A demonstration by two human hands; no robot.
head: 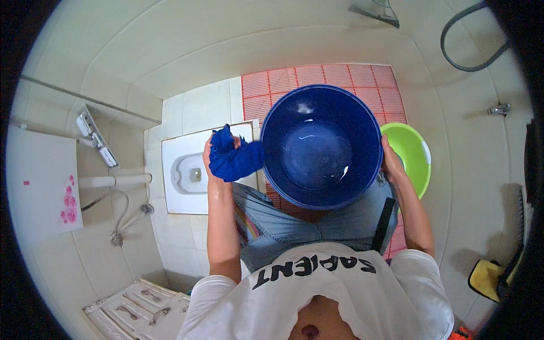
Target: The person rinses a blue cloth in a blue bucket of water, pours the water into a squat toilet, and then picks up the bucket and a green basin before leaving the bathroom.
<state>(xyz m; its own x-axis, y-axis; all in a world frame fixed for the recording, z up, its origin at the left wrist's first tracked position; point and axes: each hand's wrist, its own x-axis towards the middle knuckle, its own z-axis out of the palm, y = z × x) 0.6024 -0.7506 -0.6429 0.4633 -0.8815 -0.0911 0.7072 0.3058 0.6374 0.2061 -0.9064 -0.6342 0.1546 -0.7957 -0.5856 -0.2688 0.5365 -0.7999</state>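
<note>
A large round blue plastic tub is held up in front of my knees, tilted so that its inside faces me. Its bottom looks wet and shiny. My right hand grips the tub's right side, thumb at the rim. On the left, my left hand holds a bunched, dark blue cloth. The cloth touches the tub's left rim and hides most of that hand's fingers.
Behind the tub to the right stands a lime-green basin. Red slatted mats cover part of the tiled floor. A white squat toilet is set in the floor at left. A hose and a tap are on the right wall.
</note>
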